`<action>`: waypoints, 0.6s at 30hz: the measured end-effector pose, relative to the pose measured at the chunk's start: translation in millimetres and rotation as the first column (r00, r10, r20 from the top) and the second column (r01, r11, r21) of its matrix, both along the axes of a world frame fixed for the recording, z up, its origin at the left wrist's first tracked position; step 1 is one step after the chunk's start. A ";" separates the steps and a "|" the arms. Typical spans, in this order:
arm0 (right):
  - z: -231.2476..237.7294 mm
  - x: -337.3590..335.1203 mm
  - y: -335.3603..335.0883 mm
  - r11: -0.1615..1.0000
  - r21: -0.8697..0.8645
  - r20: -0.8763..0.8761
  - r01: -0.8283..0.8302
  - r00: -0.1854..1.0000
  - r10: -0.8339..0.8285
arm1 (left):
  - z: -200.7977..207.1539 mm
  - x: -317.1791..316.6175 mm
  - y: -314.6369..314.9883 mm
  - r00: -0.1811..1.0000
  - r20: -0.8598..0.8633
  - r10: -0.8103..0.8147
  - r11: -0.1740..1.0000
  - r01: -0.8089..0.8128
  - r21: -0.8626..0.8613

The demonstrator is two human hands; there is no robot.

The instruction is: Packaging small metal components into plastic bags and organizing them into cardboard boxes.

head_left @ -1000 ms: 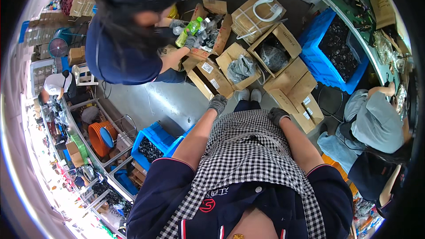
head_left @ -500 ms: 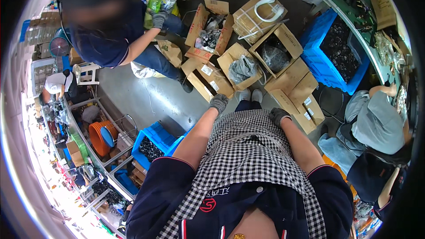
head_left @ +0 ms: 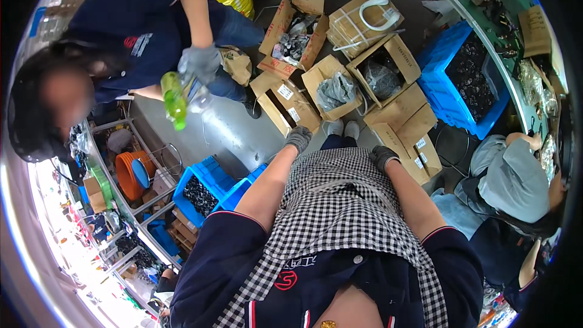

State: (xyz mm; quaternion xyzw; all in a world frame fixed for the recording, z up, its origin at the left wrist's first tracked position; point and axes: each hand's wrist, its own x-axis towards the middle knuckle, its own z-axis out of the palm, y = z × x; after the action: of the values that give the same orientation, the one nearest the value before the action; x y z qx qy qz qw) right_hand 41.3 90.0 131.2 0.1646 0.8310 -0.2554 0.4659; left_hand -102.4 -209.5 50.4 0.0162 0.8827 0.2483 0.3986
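My left hand [head_left: 299, 138], in a grey glove, is closed at the left of my checked apron [head_left: 340, 206]. It overlaps the near edge of an open cardboard box [head_left: 276, 100]; whether it touches the box is unclear. My right hand [head_left: 382, 156], in a darker glove, is curled against the apron's right edge, beside another box with spread flaps [head_left: 408, 115]. What either hand holds, if anything, is hidden. At the upper left, a co-worker's gloved hand [head_left: 203, 64] is by a green plastic bottle [head_left: 175, 102] and a clear bottle [head_left: 199, 96], blurred by motion.
Ahead stand boxes with a grey plastic bag [head_left: 336, 93] and a dark bagged bundle [head_left: 379, 78]. A blue crate [head_left: 440, 54] of black parts stands by the right workbench. Another blue crate [head_left: 209, 176] lies left. Someone in grey [head_left: 516, 179] sits at the right.
The co-worker has leaned over to the left, and the bottles have come down and left. A yellow bag shows more behind them. My hands have hardly moved.
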 end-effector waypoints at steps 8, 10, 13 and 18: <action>-1.7 -4.2 -0.9 1.000 0.006 -0.003 -0.018 1.000 0.018 | 6.8 7.9 -6.5 0.999 -0.033 0.003 0.997 -0.005 -0.073; 0.0 -5.6 -1.2 1.000 0.010 -0.002 -0.025 1.000 0.025 | 2.8 8.5 -10.0 0.999 -0.033 0.013 0.998 -0.015 -0.062; -0.7 -8.8 0.8 0.999 -0.004 -0.014 -0.039 0.999 0.039 | 0.3 7.5 -15.5 0.999 -0.028 0.046 0.997 -0.047 -0.054; -1.4 -1.8 3.9 1.000 -0.009 -0.028 -0.030 0.999 0.029 | 9.6 8.2 4.3 0.993 -0.063 -0.095 0.991 0.088 -0.101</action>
State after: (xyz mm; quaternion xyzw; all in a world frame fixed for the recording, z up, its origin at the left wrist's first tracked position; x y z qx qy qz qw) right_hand 39.5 93.9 129.9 0.1464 0.8386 -0.2547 0.4587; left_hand -94.3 -205.2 60.0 0.0454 0.9053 0.1853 0.3796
